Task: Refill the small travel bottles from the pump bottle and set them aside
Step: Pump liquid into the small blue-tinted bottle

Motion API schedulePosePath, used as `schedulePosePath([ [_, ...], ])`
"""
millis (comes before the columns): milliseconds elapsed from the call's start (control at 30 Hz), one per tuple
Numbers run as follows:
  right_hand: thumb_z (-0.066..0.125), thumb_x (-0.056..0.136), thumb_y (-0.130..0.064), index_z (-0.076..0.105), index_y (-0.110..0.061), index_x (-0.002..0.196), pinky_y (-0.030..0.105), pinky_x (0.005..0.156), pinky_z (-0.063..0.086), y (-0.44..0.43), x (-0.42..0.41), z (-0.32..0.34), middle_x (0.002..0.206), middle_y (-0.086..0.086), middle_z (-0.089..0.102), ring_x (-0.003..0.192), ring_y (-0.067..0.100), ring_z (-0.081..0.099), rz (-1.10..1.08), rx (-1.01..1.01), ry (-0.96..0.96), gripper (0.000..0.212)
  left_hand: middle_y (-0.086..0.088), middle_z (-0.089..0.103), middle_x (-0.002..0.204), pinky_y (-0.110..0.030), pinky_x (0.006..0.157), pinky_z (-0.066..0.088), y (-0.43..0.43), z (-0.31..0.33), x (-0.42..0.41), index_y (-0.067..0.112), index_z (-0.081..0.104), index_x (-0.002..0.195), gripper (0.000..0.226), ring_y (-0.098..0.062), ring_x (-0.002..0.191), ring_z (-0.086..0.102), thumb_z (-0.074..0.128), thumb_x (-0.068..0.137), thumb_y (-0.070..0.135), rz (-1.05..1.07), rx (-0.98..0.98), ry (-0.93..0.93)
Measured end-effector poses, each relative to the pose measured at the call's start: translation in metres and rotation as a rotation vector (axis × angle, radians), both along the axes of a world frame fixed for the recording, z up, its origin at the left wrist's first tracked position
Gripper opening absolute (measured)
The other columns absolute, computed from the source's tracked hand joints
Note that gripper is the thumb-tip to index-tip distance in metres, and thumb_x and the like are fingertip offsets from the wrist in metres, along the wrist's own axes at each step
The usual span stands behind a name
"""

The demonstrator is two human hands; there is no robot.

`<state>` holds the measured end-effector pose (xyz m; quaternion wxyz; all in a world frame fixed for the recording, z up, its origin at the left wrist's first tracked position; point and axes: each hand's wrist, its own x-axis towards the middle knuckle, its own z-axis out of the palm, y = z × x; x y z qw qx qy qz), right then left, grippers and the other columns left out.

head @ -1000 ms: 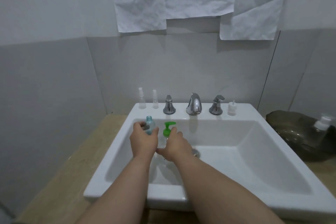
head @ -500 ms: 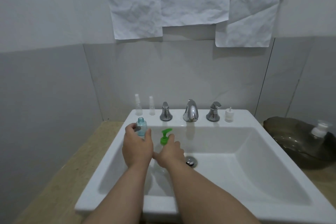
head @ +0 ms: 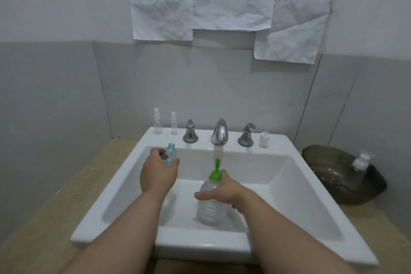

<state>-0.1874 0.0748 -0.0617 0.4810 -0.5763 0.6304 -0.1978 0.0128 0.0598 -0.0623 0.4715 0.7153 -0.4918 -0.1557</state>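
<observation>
**Hands part, pump bottle drawn right**

Half a second ago we had both hands touching, left of the faucet (head: 220, 132). Now they are well apart. Our right hand (head: 222, 192) has brought the pump bottle (head: 211, 207) straight in front of the faucet and nearer to us, so its clear body shows.

Far left of the faucet lies the pale tabletop (head: 55, 207). Closer in, two clear spray bottles (head: 157, 122) stand upright side by side on the back ledge of the sink (head: 280, 140), just left of the faucet's left handle (head: 190, 134). In front of them, still left of the faucet, our left hand (head: 159, 173) holds the travel bottle (head: 171, 154). Our fingers (head: 155, 153) and thumb curl round its teal body, and it is upright with an uncapped neck.

In front of the faucet, our right hand grips the pump bottle at the shoulder, with the thumb across the front, just below the green pump head (head: 216, 173). The nozzle points away from us, toward the faucet. We cannot tell whether the bottle's base touches the basin floor.

Right of the faucet come the right handle (head: 246, 135) and a small white pump top (head: 264, 140), upright on the ledge. Far right of the faucet sits a dark glass bowl (head: 322, 155) holding a tilted bottle with a white pump (head: 361, 160). Above the faucet, crumpled papers (head: 222, 0) hang on the wall.
</observation>
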Motion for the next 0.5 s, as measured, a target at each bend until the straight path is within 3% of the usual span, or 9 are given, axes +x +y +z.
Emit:
schedulePosePath([
  [100,0.094,0.071,-0.031,0.039,-0.02,0.134,0.035,0.101,0.051,0.003,0.012,-0.012,0.126,0.0,0.054,0.116,0.021,0.057,-0.06,-0.111,0.039,0.084,0.007,0.068,0.111,-0.029,0.084,0.044,0.002,-0.006,-0.001,0.021,0.058,0.116,0.04,-0.019,0.101,0.063,0.081,0.085,0.031,-0.103,0.042,-0.012],
  [233,0.089,0.075,-0.026,0.032,-0.019,0.139,0.031,0.075,0.05,0.01,-0.012,0.012,0.121,-0.002,0.053,0.112,0.021,0.056,0.022,0.028,0.045,0.086,0.004,0.07,0.107,-0.031,0.089,0.05,0.007,-0.011,0.001,0.022,0.058,0.108,0.04,-0.019,0.097,0.065,0.085,0.079,0.025,-0.194,0.112,-0.037],
  [300,0.088,0.075,-0.027,0.033,-0.02,0.134,0.033,0.072,0.053,0.015,-0.036,0.022,0.121,0.0,0.053,0.109,0.021,0.059,0.05,0.075,0.07,0.081,0.003,0.071,0.106,-0.037,0.088,0.056,0.006,-0.014,-0.005,0.02,0.059,0.104,0.038,-0.022,0.088,0.071,0.087,0.077,0.022,-0.238,0.147,0.013],
  [400,0.087,0.07,-0.019,0.049,-0.018,0.116,0.028,0.058,0.048,0.019,-0.067,0.027,0.109,0.002,0.057,0.092,0.02,0.059,0.04,0.065,0.037,0.06,-0.004,0.071,0.102,-0.037,0.073,0.062,0.005,-0.01,-0.019,0.016,0.061,0.1,0.037,-0.021,0.067,0.073,0.086,0.073,0.013,-0.323,0.224,0.086],
  [500,0.08,0.049,-0.011,0.063,-0.016,0.092,0.031,0.062,0.043,0.02,-0.084,0.022,0.09,0.002,0.061,0.077,0.021,0.058,-0.067,0.02,-0.055,0.047,-0.014,0.07,0.1,-0.036,0.069,0.062,-0.006,0.002,-0.038,0.01,0.06,0.098,0.037,-0.022,0.063,0.07,0.086,0.072,0.004,-0.425,0.366,0.097],
])
